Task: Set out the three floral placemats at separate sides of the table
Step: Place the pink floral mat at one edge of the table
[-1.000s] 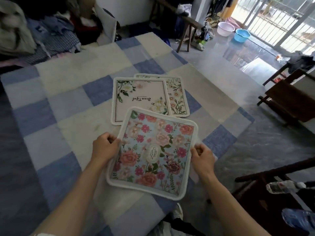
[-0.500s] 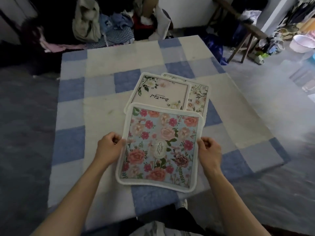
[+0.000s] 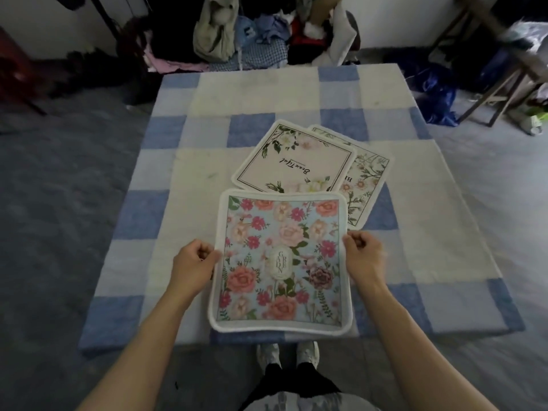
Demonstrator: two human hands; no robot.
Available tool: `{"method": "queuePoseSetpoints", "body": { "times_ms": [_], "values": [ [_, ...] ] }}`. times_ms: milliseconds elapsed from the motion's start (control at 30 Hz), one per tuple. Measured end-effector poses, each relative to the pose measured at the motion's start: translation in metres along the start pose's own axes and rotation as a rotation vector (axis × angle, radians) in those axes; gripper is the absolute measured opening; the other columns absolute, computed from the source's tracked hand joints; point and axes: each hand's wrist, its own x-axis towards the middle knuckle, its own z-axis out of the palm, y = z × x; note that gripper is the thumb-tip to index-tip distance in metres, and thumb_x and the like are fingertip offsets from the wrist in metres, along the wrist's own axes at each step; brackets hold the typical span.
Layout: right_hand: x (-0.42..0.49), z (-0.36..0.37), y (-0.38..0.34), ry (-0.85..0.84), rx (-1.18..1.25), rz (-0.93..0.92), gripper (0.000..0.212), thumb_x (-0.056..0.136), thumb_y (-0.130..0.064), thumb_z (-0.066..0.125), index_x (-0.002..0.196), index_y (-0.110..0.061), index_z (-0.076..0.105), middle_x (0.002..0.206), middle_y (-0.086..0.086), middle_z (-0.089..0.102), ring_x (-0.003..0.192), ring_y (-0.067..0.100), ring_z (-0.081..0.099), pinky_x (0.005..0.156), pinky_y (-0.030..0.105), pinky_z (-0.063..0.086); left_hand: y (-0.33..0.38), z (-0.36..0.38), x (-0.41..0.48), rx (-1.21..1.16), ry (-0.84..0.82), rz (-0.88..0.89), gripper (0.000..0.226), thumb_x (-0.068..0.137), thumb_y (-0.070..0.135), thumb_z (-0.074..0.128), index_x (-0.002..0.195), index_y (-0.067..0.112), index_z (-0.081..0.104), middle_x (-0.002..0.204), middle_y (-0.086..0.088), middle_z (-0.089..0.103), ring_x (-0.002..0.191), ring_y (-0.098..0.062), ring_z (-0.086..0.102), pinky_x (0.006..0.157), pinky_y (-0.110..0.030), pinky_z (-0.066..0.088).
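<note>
We see the far placemat point(image 3: 367, 185) half hidden under the pink placemat point(image 3: 293, 161), its lettering cut off. Left hand point(image 3: 192, 265) and right hand point(image 3: 363, 256) pinch the soft, round-cornered rose placemat point(image 3: 281, 262) by its sides at the near edge of the table point(image 3: 267, 93).

Head view, steeply downward, table point(image 3: 166, 179) near

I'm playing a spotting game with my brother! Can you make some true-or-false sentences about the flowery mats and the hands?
1. The left hand and right hand both grip the blue flowery placemat. True.
2. The other two mats lie apart. False: the pink placemat overlaps the leafy placemat.
3. A blue and white checked cloth covers the table. True.
4. The blue flowery placemat is at the table's far side. False: it is at the near edge, by the person.
</note>
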Motion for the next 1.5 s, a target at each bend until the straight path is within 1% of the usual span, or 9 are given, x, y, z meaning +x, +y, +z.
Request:
{"method": "queuePoseSetpoints", "body": {
  "times_ms": [300,467,633,800,867,1033,1233,1333,1500],
  "values": [
    [-0.003,0.011,0.023,-0.009,-0.107,0.062,0.013,0.095,-0.015,0.061,0.085,-0.016,0.068,0.075,-0.002,0.068,0.066,0.011,0.062,0.052,0.016,0.043,-0.025,0.021,-0.008,0.042,-0.006,-0.078,0.014,0.085,0.021,0.068,0.075,0.014,0.061,0.072,-0.004,0.070,0.068,-0.024,0.068,0.063,-0.040,0.058],
    [-0.008,0.019,0.042,-0.034,-0.115,0.143,0.011,0.095,-0.013,0.059,0.095,-0.009,0.069,0.085,0.005,0.071,0.079,0.020,0.069,0.071,0.037,0.059,-0.043,0.022,-0.012,0.077,0.010,-0.123,0.012,0.084,0.022,0.068,0.075,0.016,0.062,0.071,0.001,0.069,0.066,-0.017,0.067,0.054,-0.027,0.045],
    [-0.016,0.021,0.054,-0.080,-0.161,0.197,0.010,0.093,-0.012,0.059,0.099,-0.013,0.067,0.086,-0.002,0.072,0.073,0.009,0.069,0.052,0.018,0.050,-0.055,0.020,-0.012,0.115,-0.001,-0.141,0.010,0.085,0.018,0.067,0.079,0.024,0.062,0.077,0.008,0.067,0.072,-0.010,0.064,0.054,-0.020,0.042],
    [-0.018,0.017,0.056,-0.035,-0.321,0.144,0.014,0.092,-0.013,0.061,0.105,-0.011,0.067,0.089,-0.001,0.068,0.081,0.015,0.066,0.074,0.034,0.059,-0.055,0.022,-0.010,0.165,-0.001,-0.109,0.011,0.085,0.018,0.067,0.080,0.027,0.062,0.078,0.014,0.065,0.071,-0.002,0.060,0.054,-0.016,0.039],
    [-0.019,0.015,0.058,-0.062,-0.391,0.136,0.013,0.093,-0.015,0.061,0.103,-0.011,0.068,0.090,0.001,0.070,0.082,0.017,0.067,0.076,0.037,0.059,-0.055,0.024,-0.009,0.184,0.010,-0.082,0.010,0.084,0.016,0.066,0.082,0.025,0.063,0.078,0.013,0.066,0.071,-0.005,0.062,0.054,-0.018,0.042],
    [-0.021,0.017,0.062,-0.121,-0.489,0.089,0.010,0.094,-0.017,0.062,0.099,-0.013,0.069,0.090,0.001,0.071,0.075,0.011,0.066,0.059,0.021,0.051,-0.055,0.029,-0.005,0.247,0.051,-0.028,0.007,0.083,0.015,0.069,0.081,0.021,0.065,0.075,0.007,0.067,0.067,-0.009,0.062,0.064,-0.030,0.051],
    [-0.026,0.019,0.062,-0.107,-0.456,0.097,0.010,0.095,-0.013,0.061,0.091,-0.014,0.070,0.077,-0.008,0.065,0.065,0.001,0.062,0.047,0.006,0.039,-0.057,0.028,-0.005,0.162,0.042,-0.096,0.010,0.085,0.012,0.067,0.082,0.019,0.060,0.075,0.008,0.065,0.066,-0.005,0.061,0.052,-0.018,0.040],
    [-0.036,0.021,0.065,-0.114,-0.444,0.080,0.013,0.094,-0.013,0.060,0.087,-0.016,0.070,0.073,-0.011,0.065,0.064,0.000,0.062,0.048,0.007,0.044,-0.062,0.019,-0.007,0.150,0.032,-0.122,0.012,0.084,0.012,0.068,0.080,0.021,0.061,0.075,0.008,0.067,0.065,-0.006,0.063,0.051,-0.018,0.041],
    [-0.044,0.027,0.065,-0.105,-0.421,0.071,0.009,0.095,-0.014,0.062,0.090,-0.016,0.070,0.073,-0.013,0.063,0.063,-0.002,0.060,0.041,0.002,0.036,-0.063,0.011,-0.003,0.139,0.034,-0.136,0.014,0.082,0.012,0.069,0.079,0.024,0.062,0.075,0.008,0.068,0.066,-0.008,0.065,0.051,-0.020,0.043]
  ]
}}
